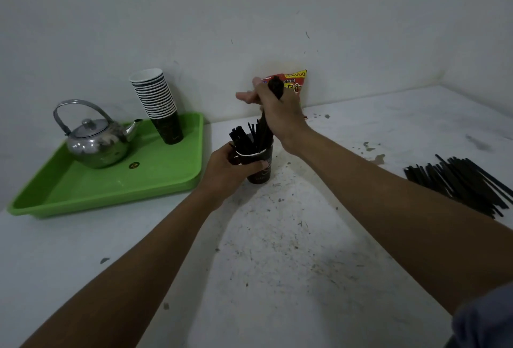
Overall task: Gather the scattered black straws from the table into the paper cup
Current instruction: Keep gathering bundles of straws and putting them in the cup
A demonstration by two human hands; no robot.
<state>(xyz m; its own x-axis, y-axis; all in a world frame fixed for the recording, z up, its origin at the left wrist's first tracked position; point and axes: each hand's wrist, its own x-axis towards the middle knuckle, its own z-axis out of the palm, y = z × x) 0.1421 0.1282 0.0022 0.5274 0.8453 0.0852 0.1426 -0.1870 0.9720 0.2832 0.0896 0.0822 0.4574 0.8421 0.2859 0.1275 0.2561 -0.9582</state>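
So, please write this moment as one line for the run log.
left hand: holds paper cup | right hand: lowering straw bundle | loose straws: remain

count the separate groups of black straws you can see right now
3: one bundle gripped in the right hand over the paper cup, one lot standing in that cup, one pile lying on the table at right.
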